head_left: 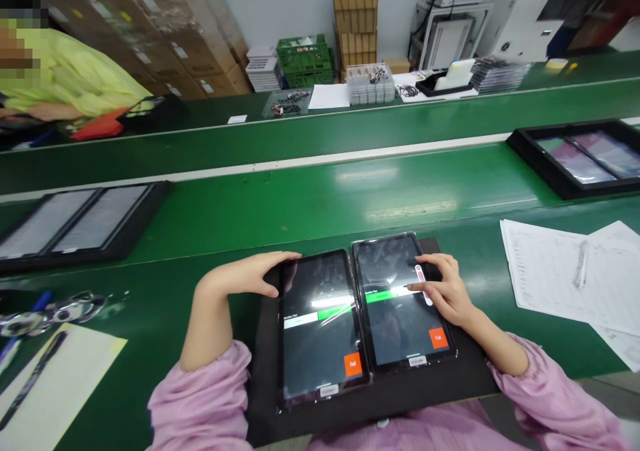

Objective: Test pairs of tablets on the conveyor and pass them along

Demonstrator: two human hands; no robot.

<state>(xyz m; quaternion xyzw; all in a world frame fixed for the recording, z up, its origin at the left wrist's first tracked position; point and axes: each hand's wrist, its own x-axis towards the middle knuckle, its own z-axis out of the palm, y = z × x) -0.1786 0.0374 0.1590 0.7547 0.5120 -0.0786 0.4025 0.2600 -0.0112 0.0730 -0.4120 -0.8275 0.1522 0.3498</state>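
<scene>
Two black tablets lie side by side on a black tray (460,378) at the near edge of the green bench. My left hand (247,274) rests on the top left corner of the left tablet (320,324), fingers curled over its edge. My right hand (443,284) lies on the right tablet (403,301), its fingers touching the screen near a green bar. Both screens show a green and white bar and an orange "Fail" button. Pink sleeves cover both my forearms.
Black trays with tablets sit on the conveyor at the left (75,221) and far right (580,154). Printed sheets (565,274) lie at the right. A pen and paper (45,378) lie at the left. A person in yellow (65,71) works at the far left.
</scene>
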